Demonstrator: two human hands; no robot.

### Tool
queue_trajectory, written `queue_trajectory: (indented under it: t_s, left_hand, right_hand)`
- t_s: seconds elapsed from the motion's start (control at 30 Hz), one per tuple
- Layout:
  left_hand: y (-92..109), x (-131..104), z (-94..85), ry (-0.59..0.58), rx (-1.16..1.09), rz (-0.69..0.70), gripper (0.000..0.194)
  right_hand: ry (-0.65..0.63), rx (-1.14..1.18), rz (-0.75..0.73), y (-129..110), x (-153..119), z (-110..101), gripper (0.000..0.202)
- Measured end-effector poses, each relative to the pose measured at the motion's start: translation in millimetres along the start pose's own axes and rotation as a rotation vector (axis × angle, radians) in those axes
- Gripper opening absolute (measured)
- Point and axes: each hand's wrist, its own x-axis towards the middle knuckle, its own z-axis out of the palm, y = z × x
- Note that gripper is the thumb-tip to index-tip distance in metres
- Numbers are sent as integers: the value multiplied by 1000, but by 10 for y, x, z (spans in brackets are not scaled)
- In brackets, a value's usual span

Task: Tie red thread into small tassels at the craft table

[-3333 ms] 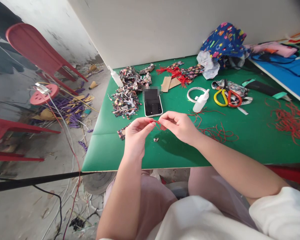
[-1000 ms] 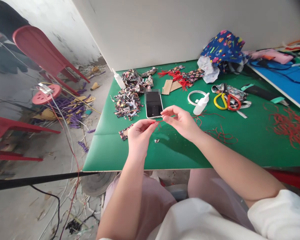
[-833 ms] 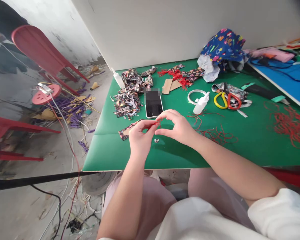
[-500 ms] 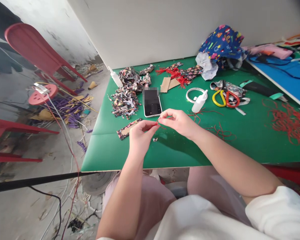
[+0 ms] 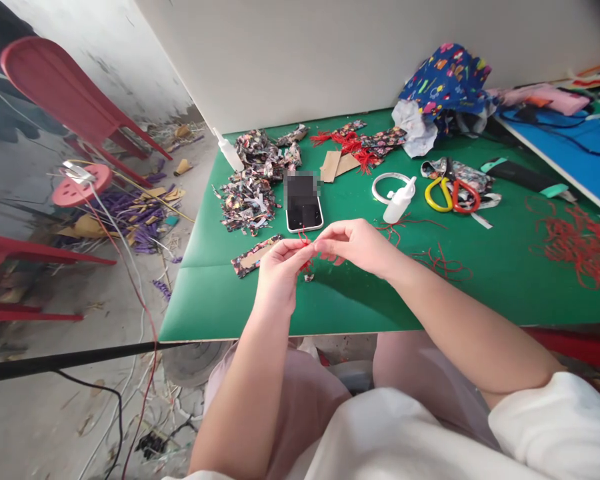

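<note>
Fine red string is pinched between the thumb and fingers of my left hand, with loops standing above and ends hanging below. My right hand meets it fingertip to fingertip, also closed in a pinch on the red string. Just beyond my fingers a phone lies flat. A floral strip with a tan backing sits left of my left hand. To the right of my right hand stands a small white squeeze bottle, by loose red strings.
Scissors with yellow and red handles lie right of the bottle, near a black-and-green cutter. Shredded floral cloth is heaped at back left. A red string pile covers the right side. A second bottle stands at the left edge.
My hands have stayed close together while the red string between them has shifted. More loops now show above and below my left fingers. The view has tilted slightly.
</note>
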Motion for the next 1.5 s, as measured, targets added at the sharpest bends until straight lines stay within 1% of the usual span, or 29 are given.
queue_trajectory:
  t_s: [0.07, 0.17, 0.3, 0.4, 0.5, 0.6, 0.7, 0.8, 0.97, 1.07, 1.3, 1.4, 1.5]
  left_hand:
    - [0, -2, -6, 19, 30, 40, 23]
    - [-10, -9, -9, 19, 42, 56, 23]
    - [-10, -7, -11, 3, 43, 63, 23]
    - [9, -4, -24, -9, 76, 85, 22]
    - [27, -3, -39, -36, 90, 101, 21]
    - [24, -4, -40, -63, 64, 89, 20]
    - [1, -5, -25, -72, 63, 57, 25]
    - [-23, -7, -8, -87, 52, 53, 29]
    - [-25, -13, -3, -119, 38, 54, 21]
    - [-24, -14, -2, -87, 68, 110, 18]
    - [-90, 1, 39, -1, 201, 312, 10]
    - [-119, 17, 42, 3, 254, 367, 9]
    - [-131, 28, 40, -10, 272, 381, 8]
  right_hand:
    - [-4, -33, -34, 4, -10, 12, 29]
    - [38, -127, -122, -6, -27, 28, 23]
    - [120, -349, -239, -55, -68, 45, 22]
    - [140, -426, -279, -90, -95, 56, 22]
    - [140, -437, -300, -104, -105, 60, 19]
    - [133, -432, -290, -102, -98, 59, 17]
    - [141, -436, -284, -93, -88, 60, 18]
    - [150, -434, -291, -85, -82, 60, 17]
    - [165, -453, -289, -82, -85, 59, 17]
    - [170, -463, -310, -84, -89, 65, 17]
    - [188, -532, -347, -74, -95, 105, 17]
    - [199, -559, -362, -74, -101, 117, 16]
    - [209, -584, -360, -83, -110, 121, 16]
